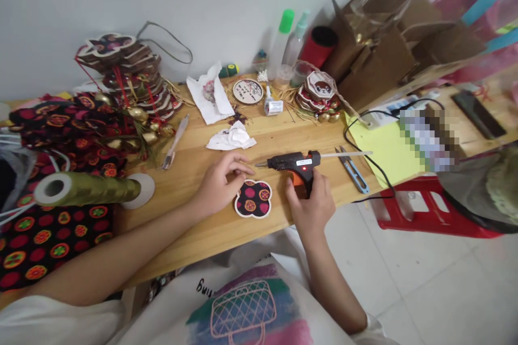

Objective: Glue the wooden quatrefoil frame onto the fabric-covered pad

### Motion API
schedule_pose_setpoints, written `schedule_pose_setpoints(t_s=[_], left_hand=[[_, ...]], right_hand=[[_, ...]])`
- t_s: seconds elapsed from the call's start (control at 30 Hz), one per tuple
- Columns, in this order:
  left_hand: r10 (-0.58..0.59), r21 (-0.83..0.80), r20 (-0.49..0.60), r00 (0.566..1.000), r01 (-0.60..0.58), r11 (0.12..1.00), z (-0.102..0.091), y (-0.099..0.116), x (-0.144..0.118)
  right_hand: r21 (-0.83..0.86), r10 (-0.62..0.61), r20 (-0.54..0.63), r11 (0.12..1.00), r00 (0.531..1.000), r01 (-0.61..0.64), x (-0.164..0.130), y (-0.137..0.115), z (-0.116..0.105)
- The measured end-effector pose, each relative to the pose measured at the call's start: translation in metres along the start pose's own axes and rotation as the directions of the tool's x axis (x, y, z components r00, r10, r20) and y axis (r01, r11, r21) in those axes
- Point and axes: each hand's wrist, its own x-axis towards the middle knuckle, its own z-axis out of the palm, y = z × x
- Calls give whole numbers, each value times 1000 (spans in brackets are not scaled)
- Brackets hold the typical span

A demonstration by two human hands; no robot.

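- Black glue gun (283, 163), orange trigger, red light lit on its side; on the wooden tabletop (279, 132), nozzle to the left, pale glue stick (348, 154) projecting from the rear.
- Hands, two, bare, apart. Right hand (312, 202): closed around the gun's handle. Left hand (222, 179): fingers bent, thumb near the upper left edge of the four-lobed piece; whether it touches or pinches anything, cannot tell.
- Four-lobed piece (253, 199), flat on the tabletop between the hands; black patterned face, pale border.
- Snips (354, 173), blue-handled, right of the gun, near yellow paper (372, 143).
- Crumpled white tissue (232, 137), behind the left hand; pen (177, 140) to its left.
- Round wooden disc (243, 94) bearing dark lettering, small bottle (274, 107) with white label just beside it.
- Olive ribbon spool (97, 188), lying on its side at left, partly over patterned cloth (60, 248).
- Stack of lobed pieces (111, 46), rear left, with gold bells (138, 114) hanging about it.
- Green-capped bottle (281, 38), upright by the wall.
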Motion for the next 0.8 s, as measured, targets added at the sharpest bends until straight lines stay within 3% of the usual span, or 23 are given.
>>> schedule_pose_setpoints(t_s=[0.23, 0.47, 0.8], left_hand=[[202, 115, 61, 978, -208, 971, -5, -4, 0], [319, 177, 94, 943, -331, 927, -8, -5, 6], [307, 204, 94, 947, -320, 925, -10, -4, 6]], right_hand=[[-22, -5, -2, 1000, 1000, 5, 0, 0, -1], [-29, -3, 3, 1000, 1000, 3, 0, 1, 0], [-18, 5, 22, 1000, 1000, -5, -1, 2, -1]])
